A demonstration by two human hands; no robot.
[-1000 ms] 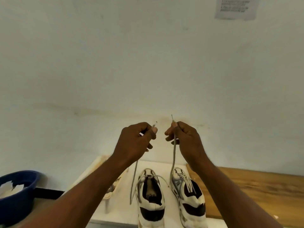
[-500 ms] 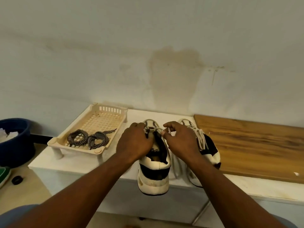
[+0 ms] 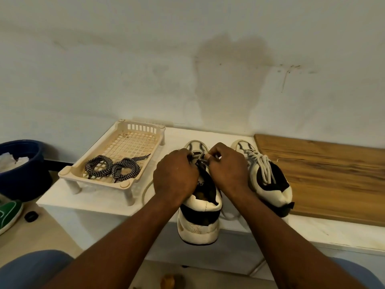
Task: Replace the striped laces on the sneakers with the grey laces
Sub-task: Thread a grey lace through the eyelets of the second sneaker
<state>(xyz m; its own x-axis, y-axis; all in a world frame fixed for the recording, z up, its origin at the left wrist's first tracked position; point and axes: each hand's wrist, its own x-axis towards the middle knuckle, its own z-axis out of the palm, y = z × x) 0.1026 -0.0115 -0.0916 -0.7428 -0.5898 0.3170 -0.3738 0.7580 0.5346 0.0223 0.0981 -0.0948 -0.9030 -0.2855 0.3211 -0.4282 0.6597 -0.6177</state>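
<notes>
Your hands are down from the air, now on the sneaker (image 3: 200,222). The right hand (image 3: 227,170) pinches the grey lace (image 3: 143,195) for threading; the left hand (image 3: 176,174) has curled fingers, their hold hidden.

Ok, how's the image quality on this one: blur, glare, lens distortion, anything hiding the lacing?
Head view: dim, warm light, no glare, soft shadows. Wide-angle stretch skews the shelf and wooden board. Striped laces in the tray read crisp; left hand and right hand cover the eyelets of the near sneaker, so the grey lace the right hand pinches barely shows.
</notes>
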